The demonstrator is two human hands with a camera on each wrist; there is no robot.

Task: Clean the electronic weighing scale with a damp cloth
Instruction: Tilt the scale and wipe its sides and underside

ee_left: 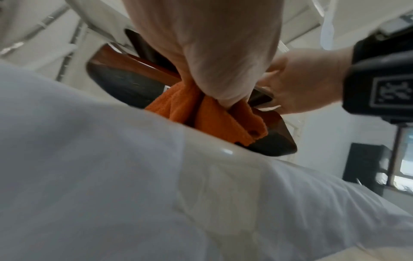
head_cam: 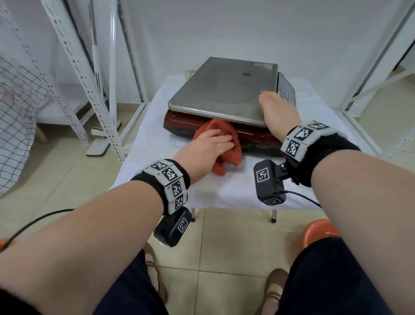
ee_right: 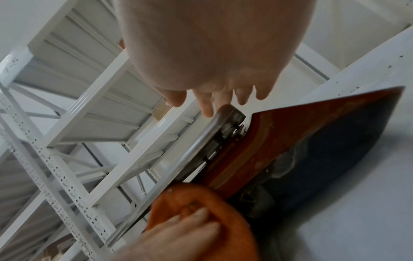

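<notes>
Scale (head_cam: 222, 96) on a white-covered table (head_cam: 224, 189), steel pan on top, dark red body (head_cam: 262, 138) beneath, keypad (head_cam: 286, 89) at its right side.

Left hand (head_cam: 206, 145) laid over an orange cloth (head_cam: 228, 144), pressing it against the front of the body just under the pan's near edge. Fingers nearly straight, slightly bent over the bunched fabric, tips sunk into folds; seen so from the right wrist view too. Palm-side grip hidden, so whether any cloth is pinched underneath cannot be told. Lower end of the cloth trailing down onto the table cover.

Right hand (head_cam: 275, 110) resting on the pan's near right corner, fingers extended and loosely spread, not curled around anything. From the right wrist view, fingertips (ee_right: 208, 109) touching the pan's rounded corner (ee_right: 225, 113), thumb apart to the left.

Both wrists in black bands with coded markers, a small black camera hung under each. White racks (head_cam: 86, 80) behind and to either side of the table.
</notes>
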